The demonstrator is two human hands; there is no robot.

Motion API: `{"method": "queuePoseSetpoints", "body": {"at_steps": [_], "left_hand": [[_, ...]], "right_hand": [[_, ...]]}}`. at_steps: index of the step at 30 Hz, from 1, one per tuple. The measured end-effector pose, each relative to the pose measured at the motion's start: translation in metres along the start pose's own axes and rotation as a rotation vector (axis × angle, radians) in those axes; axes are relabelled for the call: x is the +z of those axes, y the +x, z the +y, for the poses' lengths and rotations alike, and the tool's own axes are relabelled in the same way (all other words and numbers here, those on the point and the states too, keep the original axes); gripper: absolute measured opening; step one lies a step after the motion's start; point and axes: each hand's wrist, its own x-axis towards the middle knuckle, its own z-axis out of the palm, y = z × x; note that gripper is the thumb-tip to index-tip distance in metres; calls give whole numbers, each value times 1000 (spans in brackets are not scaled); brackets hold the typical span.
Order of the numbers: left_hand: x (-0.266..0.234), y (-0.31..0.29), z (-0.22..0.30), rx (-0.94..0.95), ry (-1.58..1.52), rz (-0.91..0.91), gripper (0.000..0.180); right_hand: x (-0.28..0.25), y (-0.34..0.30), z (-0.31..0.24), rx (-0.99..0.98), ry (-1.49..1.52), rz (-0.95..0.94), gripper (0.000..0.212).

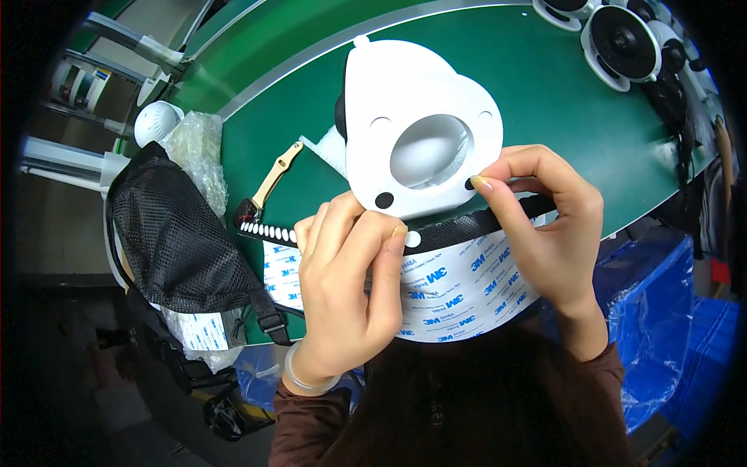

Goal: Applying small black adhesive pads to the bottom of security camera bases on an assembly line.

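A white plastic housing (424,86) with a large oval opening lies on the green table in front of me. One black round pad (384,201) sits at its lower left corner. At the lower right corner, the thumb and forefinger of my right hand (548,222) pinch another black round pad (470,184) against the housing. My left hand (346,276) is closed over a black strip (447,234) lined with white dots, its thumb and forefinger together beside one white dot (412,239). Below the strip spreads white backing sheet (459,292) with blue print, partly hidden by my hands.
A brush (278,173) with a wooden handle lies left on the green table (288,93). Further left are a black mesh bag (175,233) and bubble wrap (198,152). Round black-and-white parts (621,43) stand far right; a blue plastic-lined bin (646,319) is near right.
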Motion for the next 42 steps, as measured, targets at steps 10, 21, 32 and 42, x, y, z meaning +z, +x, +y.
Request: {"method": "queuePoseSetpoints", "body": {"at_steps": [10, 21, 32, 42], "left_hand": [[-14, -20, 9, -20, 20, 147, 10], [-16, -8, 15, 104, -75, 86, 14], [-15, -5, 15, 131, -82, 99, 17], [-11, -4, 11, 132, -75, 107, 16]], "right_hand": [[-21, -5, -17, -286, -200, 46, 24], [-11, -8, -27, -460, -61, -174, 17], [-10, -4, -24, -497, -55, -144, 20], [-9, -2, -23, -464, -104, -220, 16]]}}
